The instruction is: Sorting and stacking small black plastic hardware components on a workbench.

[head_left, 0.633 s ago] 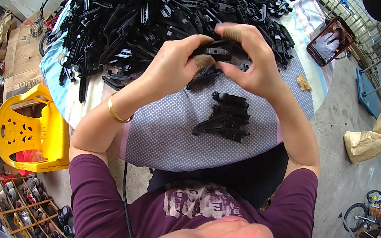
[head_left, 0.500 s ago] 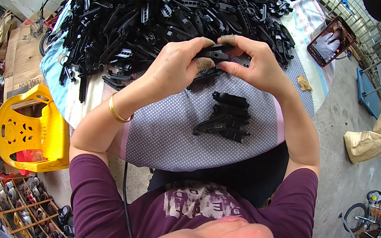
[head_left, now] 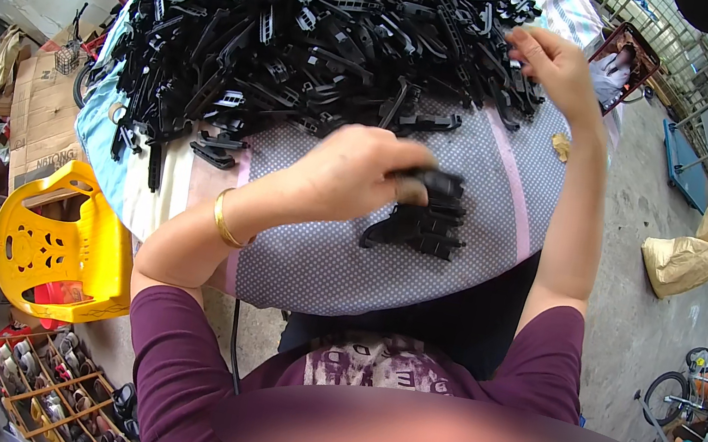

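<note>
Pinching a black part [head_left: 443, 183] at the far edge of the small row [head_left: 423, 231], the left hand [head_left: 360, 171] should keep it parallel to its neighbours, while the right hand [head_left: 552, 72], its grip indiscernible, hovers beyond the row, rightward.

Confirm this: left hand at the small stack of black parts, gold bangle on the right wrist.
No: the head view shows the gold bangle on the left wrist. The left hand is indeed at the small stack of black parts.
</note>
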Demonstrator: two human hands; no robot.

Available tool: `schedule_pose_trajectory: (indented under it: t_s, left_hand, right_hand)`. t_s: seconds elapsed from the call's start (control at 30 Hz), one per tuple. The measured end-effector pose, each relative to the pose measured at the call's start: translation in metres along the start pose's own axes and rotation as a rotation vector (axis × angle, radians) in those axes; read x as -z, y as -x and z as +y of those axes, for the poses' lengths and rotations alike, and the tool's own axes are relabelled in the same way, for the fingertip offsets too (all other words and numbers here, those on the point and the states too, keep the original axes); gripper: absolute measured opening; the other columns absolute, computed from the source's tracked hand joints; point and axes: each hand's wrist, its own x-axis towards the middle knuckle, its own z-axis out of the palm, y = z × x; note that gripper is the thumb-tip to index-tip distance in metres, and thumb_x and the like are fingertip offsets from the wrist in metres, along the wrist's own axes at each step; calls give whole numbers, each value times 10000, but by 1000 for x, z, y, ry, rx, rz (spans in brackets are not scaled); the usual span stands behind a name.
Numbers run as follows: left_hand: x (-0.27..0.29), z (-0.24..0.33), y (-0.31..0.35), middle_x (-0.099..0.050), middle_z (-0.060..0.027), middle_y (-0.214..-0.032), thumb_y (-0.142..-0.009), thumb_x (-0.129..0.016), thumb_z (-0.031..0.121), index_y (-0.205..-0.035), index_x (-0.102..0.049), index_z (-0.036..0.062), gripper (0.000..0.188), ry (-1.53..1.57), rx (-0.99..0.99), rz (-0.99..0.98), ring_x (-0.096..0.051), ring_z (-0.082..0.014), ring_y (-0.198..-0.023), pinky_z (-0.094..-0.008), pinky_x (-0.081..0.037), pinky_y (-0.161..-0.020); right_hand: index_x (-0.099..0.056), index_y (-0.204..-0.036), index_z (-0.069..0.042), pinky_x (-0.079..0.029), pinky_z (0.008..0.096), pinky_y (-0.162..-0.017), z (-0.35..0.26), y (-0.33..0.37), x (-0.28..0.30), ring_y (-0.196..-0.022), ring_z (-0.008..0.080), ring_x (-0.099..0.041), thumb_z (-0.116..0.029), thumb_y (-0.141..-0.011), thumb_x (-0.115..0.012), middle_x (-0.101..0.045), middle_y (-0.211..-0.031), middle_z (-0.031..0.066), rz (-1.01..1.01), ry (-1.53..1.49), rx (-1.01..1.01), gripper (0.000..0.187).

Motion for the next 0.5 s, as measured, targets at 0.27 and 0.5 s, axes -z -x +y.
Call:
schedule_pose_trajectory:
  t_s: [0.27, 0.5]
  left_hand:
    - [0, -6, 3, -570, -114, -891, -793, -678, 211, -879, -614, 19, 220, -239, 158, 108, -559, -265, -855, -354, -478, -739]
    - [-20, -24, 7, -561, -113, -828, -719, -679, 101, -1026, -555, 38, 338, -675, 144, 156, -561, -264, -812, -346, -483, -696]
  right_hand:
    - [-682, -866, -41, -502, 389, -768, 18, -7, -15, -864, 297, -646, -290, -714, -633, -669, -900, 156, -125, 776, -277, 296]
    - [-678, -866, -42, -515, 384, -761, 18, -8, -33, -859, 295, -654, -276, -707, -632, -674, -900, 155, 13, 914, -310, 287]
